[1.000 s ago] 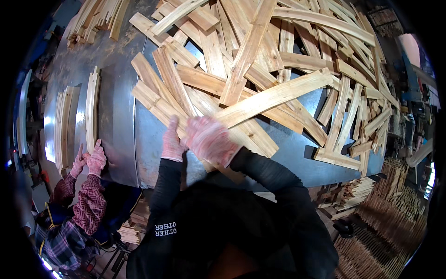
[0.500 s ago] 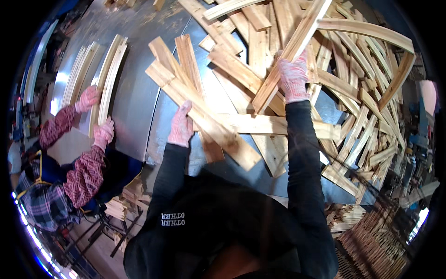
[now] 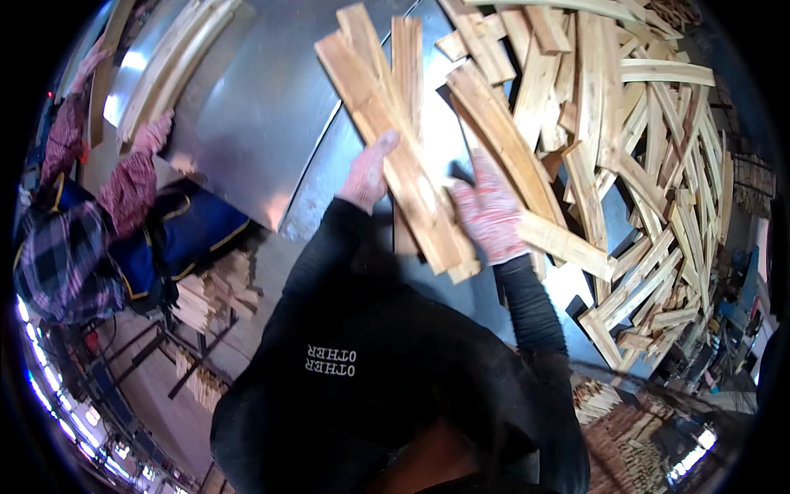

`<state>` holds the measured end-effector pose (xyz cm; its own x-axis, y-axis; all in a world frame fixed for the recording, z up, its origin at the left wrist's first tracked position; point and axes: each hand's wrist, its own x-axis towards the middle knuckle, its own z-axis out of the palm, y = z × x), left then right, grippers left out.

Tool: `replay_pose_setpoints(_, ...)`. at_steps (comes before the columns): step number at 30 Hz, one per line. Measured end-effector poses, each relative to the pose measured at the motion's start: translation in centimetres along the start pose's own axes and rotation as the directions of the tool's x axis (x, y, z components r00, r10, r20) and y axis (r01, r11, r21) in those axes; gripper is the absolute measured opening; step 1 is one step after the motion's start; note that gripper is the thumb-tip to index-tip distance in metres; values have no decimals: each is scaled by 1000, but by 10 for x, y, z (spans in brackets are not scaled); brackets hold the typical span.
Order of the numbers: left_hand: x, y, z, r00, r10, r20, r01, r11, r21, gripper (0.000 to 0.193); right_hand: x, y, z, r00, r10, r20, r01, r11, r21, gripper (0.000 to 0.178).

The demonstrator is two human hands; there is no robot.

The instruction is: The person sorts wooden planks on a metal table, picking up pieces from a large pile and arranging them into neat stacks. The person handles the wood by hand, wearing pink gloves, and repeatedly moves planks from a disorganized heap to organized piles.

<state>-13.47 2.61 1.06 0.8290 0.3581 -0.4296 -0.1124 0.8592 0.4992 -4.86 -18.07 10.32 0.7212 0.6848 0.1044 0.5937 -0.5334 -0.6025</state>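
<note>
My left hand, in a pink-and-white knit glove, grips the left edge of a pale wooden board, its thumb on top. The board lies slanted over one or two others, with another upright-lying board crossing behind them. To the right, my right hand, gloved alike, has its fingers and thumb spread and holds nothing. It hovers between the gripped board and a longer slanted board, over a flat crosswise board. Whether its fingertips touch any wood I cannot tell.
A big heap of loose boards covers the right of the metal table. On the left, a co-worker's gloved hand rests by several long strips. Stacked wood sits on a rack below the table edge.
My right hand has let go of the long board on the heap and come down and left, opening. My left hand and its boards appear farther right and higher, as the view has shifted.
</note>
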Motion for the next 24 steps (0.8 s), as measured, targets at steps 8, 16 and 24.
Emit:
replay_pose_setpoints(8, 8, 21, 4, 983, -80, -163, 86, 996, 28, 38, -66, 45, -72, 843, 280, 459, 116, 738, -665, 95)
replay_pose_setpoints(16, 27, 50, -2, 972, 106, -208, -9, 908, 420, 44, -94, 89, -242, 917, 390, -82, -257, 421, -870, 102)
replay_pose_setpoints(24, 46, 43, -30, 925, 202, -322, 79, 726, 683, 50, -2, 20, -151, 834, 541, -114, -525, 839, 142, 87)
